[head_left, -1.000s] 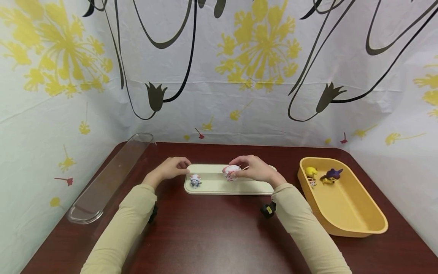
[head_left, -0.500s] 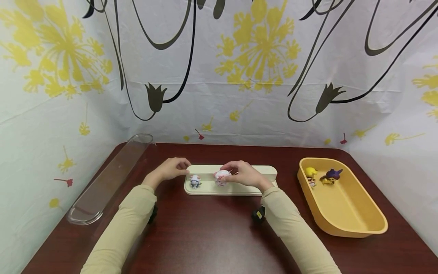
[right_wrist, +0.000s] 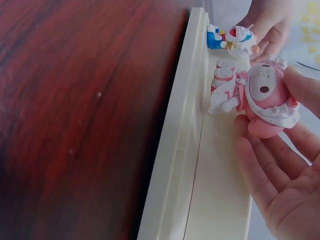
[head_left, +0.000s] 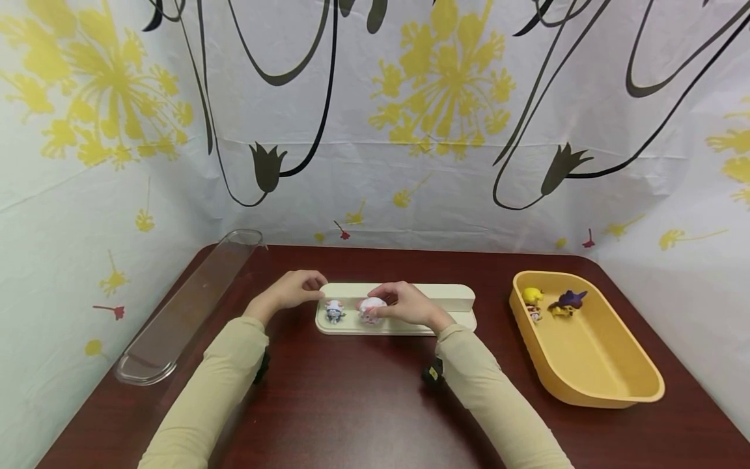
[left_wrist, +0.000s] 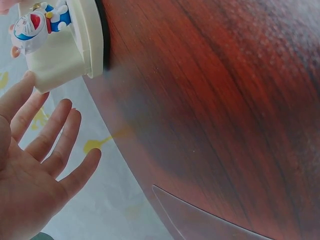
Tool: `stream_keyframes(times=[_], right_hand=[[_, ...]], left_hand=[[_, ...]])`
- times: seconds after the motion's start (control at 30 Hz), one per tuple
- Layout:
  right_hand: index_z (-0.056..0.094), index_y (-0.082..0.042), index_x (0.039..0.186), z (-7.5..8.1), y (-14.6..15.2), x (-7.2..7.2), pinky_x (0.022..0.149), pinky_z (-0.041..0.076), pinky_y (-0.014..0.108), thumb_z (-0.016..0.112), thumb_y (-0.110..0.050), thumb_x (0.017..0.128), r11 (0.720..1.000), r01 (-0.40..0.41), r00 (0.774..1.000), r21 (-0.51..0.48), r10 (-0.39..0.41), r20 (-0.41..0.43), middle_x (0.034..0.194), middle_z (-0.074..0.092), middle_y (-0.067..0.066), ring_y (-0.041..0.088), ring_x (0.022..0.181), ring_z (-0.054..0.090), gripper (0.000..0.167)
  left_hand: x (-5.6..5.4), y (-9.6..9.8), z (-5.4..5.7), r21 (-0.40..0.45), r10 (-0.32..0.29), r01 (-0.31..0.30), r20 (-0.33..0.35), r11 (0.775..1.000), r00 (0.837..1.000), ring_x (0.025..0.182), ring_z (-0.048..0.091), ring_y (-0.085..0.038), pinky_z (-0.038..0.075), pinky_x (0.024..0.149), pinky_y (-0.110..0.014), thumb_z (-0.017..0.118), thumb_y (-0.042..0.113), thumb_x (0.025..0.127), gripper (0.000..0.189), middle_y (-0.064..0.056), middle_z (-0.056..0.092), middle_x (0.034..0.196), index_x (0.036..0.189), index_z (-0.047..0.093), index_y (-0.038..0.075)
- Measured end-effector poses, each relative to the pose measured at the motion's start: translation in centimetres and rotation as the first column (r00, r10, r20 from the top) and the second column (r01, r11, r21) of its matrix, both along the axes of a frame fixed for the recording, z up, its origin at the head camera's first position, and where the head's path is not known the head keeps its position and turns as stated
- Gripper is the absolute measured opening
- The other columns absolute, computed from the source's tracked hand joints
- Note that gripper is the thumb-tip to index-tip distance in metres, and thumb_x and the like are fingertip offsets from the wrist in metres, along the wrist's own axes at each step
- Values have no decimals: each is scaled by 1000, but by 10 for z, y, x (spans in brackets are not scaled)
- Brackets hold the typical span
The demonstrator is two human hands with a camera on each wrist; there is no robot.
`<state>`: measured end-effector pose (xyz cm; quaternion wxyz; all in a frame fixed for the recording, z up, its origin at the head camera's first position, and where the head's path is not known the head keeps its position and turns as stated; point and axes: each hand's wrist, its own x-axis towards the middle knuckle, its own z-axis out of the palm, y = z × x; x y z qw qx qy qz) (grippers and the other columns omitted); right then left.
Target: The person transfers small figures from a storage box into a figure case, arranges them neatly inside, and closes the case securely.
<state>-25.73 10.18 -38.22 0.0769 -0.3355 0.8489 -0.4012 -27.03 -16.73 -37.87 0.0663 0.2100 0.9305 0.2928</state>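
Observation:
A pink figurine (right_wrist: 265, 92) in a white hood is held by its head between the thumb and fingers of my right hand (head_left: 404, 304). Its feet are close over the lower step of a cream display stand (head_left: 422, 324). To its left on that step stands a blue and white figurine (left_wrist: 40, 25) with a red mouth. My left hand (head_left: 293, 290) is at the stand's left end, its thumb tip right at the raised back part. In the left wrist view the fingers (left_wrist: 52, 130) of that hand are spread and nearly straight.
A yellow tray (head_left: 592, 352) at the right holds several small figurines, among them a yellow one (head_left: 532, 295) and a purple one (head_left: 569, 299). A long transparent cover (head_left: 193, 299) lies along the table's left edge. Patterned cloth (head_left: 363, 163) hangs behind the brown table (head_left: 351, 404).
My right hand has moved left along the stand with the pink figurine, bringing it beside the blue and white one. My left hand has stayed at the stand's left end.

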Motion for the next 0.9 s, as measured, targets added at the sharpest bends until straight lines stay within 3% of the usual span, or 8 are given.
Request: stream_keyframes(times=[0.37, 0.6, 0.73, 0.9], right_hand=[[64, -6, 102, -4, -11, 6, 71, 45, 24, 71, -16, 75, 999, 26, 999, -28, -28, -40, 90, 62, -3, 6, 78, 56, 30], [65, -7, 100, -4, -15, 11, 70, 45, 24, 71, -14, 75, 999, 39, 993, -15, -41, -113, 91, 63, -2, 6, 77, 55, 27], [66, -8, 100, -5, -17, 11, 67, 44, 22, 71, -16, 75, 998, 61, 980, 27, -55, -190, 91, 63, -3, 5, 75, 54, 26], [68, -10, 99, -5, -19, 12, 65, 42, 22, 72, -20, 74, 990, 109, 947, 93, -75, -312, 85, 62, -5, 6, 72, 51, 27]], left_hand=[[1, 0, 0, 2, -6, 6, -2, 1000, 1000, 88, 55, -23, 44, 76, -37, 61, 19, 84, 25, -6, 58, 94, 106, 59, 6], [1, -1, 1, 0, -3, 3, -3, 1000, 1000, 87, 55, -22, 44, 75, -37, 61, 20, 84, 25, -6, 58, 93, 106, 59, 7], [1, -1, 0, -1, -4, 4, -2, 1000, 1000, 87, 55, -22, 44, 75, -37, 61, 20, 84, 25, -6, 58, 93, 106, 59, 8], [0, 0, 0, 2, -6, 6, -3, 1000, 1000, 87, 55, -22, 44, 75, -37, 61, 19, 84, 26, -6, 58, 94, 106, 59, 6]])
